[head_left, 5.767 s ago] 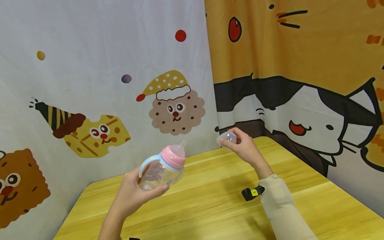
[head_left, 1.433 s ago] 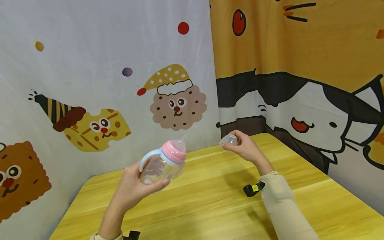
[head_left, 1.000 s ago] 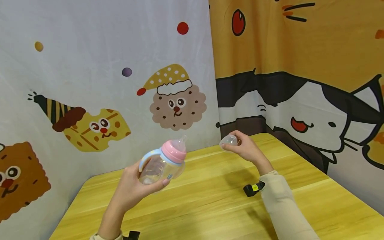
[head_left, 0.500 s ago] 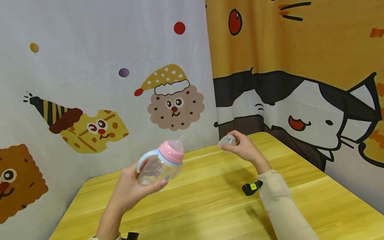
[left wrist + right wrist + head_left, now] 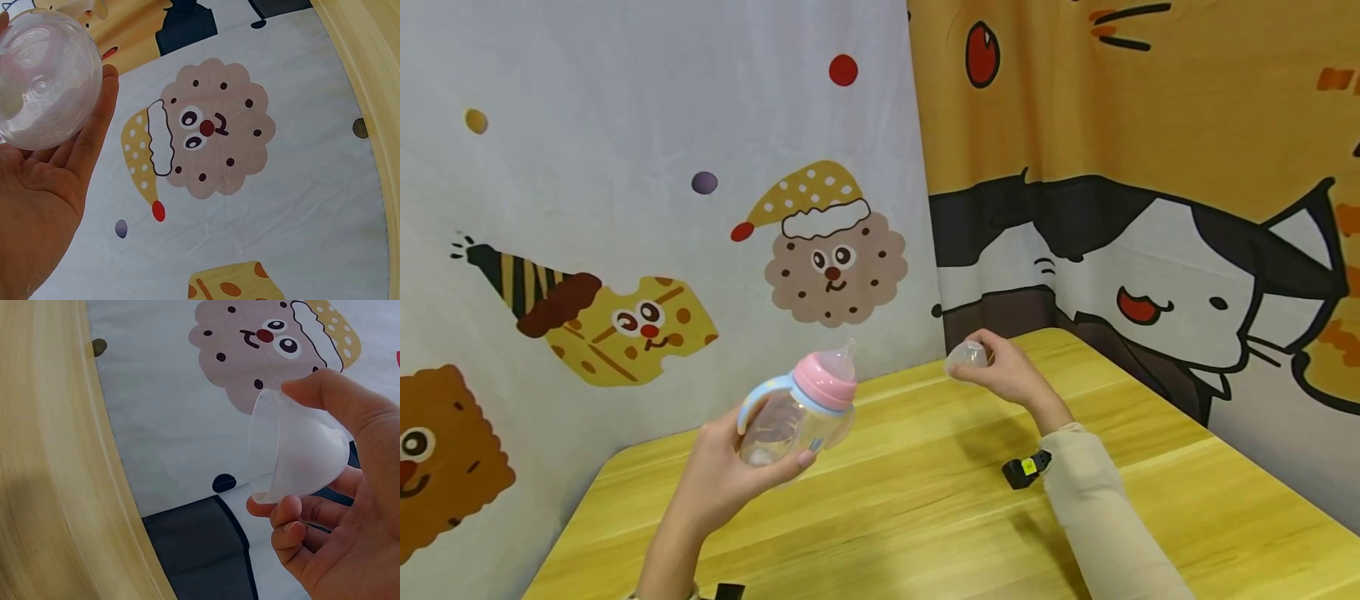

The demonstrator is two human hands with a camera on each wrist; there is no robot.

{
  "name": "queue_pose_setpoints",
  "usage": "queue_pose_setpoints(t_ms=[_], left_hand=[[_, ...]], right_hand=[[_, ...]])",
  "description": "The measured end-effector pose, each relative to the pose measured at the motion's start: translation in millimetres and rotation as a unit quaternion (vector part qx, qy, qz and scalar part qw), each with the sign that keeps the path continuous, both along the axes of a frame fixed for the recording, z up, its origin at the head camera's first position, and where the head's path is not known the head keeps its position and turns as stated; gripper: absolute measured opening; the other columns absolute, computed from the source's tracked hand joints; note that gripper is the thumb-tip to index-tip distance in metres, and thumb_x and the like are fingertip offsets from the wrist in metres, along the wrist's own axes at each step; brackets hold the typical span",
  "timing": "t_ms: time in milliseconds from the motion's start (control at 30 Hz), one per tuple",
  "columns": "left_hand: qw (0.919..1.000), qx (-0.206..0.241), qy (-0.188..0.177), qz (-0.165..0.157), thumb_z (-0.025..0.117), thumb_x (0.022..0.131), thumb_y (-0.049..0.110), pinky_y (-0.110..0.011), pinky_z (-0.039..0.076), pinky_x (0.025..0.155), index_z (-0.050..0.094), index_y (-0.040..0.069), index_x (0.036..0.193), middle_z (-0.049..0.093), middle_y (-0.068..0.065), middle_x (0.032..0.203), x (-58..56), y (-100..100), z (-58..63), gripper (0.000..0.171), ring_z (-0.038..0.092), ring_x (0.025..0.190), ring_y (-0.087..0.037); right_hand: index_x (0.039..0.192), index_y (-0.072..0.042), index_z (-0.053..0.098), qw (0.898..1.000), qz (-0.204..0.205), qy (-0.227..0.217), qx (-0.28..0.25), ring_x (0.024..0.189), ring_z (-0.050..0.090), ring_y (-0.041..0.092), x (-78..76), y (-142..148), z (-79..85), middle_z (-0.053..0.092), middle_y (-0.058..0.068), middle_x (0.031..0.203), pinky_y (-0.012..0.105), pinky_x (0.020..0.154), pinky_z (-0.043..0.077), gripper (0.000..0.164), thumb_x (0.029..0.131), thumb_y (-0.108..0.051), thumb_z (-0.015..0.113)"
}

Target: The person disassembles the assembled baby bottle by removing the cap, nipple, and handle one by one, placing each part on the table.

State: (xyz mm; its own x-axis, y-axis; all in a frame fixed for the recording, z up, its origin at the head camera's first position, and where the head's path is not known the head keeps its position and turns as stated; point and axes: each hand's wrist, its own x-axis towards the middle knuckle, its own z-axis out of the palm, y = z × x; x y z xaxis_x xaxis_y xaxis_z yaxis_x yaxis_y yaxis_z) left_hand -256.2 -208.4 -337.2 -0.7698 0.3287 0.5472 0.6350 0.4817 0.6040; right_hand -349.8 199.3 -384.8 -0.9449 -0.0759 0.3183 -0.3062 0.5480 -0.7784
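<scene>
A clear baby bottle with a pink collar, a see-through teat and light blue handles is held tilted above the table in my left hand. The thumb lies along its near side, and the other fingers are mostly hidden behind it. In the left wrist view, the round bottom of the bottle faces the camera. My right hand holds a translucent dome-shaped bottle cap to the right, apart from the bottle. The right wrist view shows the cap pinched between thumb and fingers, its open rim facing left.
Below both hands lies a yellow wood-grain table. Behind it hang a white curtain with cartoon snacks and an orange curtain with a cartoon cat. A black wrist camera is strapped at the right sleeve.
Both hands keep their holds on bottle and cap throughout. The view has shifted slightly, and the cap has tipped a little compared with the oldest frame.
</scene>
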Motion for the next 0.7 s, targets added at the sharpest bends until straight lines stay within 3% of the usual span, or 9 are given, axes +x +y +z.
queue_pose_setpoints(t_ms=[700], left_hand=[[1.0, 0.003, 0.0, -0.004, 0.095, 0.081, 0.026, -0.032, 0.062, 0.078, 0.068, 0.025, 0.132, 0.076, 0.006, 0.112, 1.3, -0.6, 1.4, 0.058, 0.073, 0.095, -0.014]], right_hand=[[0.127, -0.004, 0.061, 1.0, -0.007, -0.004, 0.017, 0.089, 0.059, 0.026, -1.5, -0.4, -3.3, 0.067, 0.014, 0.107, 0.035, 0.072, 0.051, 0.048, 0.094, -0.035, 0.079]])
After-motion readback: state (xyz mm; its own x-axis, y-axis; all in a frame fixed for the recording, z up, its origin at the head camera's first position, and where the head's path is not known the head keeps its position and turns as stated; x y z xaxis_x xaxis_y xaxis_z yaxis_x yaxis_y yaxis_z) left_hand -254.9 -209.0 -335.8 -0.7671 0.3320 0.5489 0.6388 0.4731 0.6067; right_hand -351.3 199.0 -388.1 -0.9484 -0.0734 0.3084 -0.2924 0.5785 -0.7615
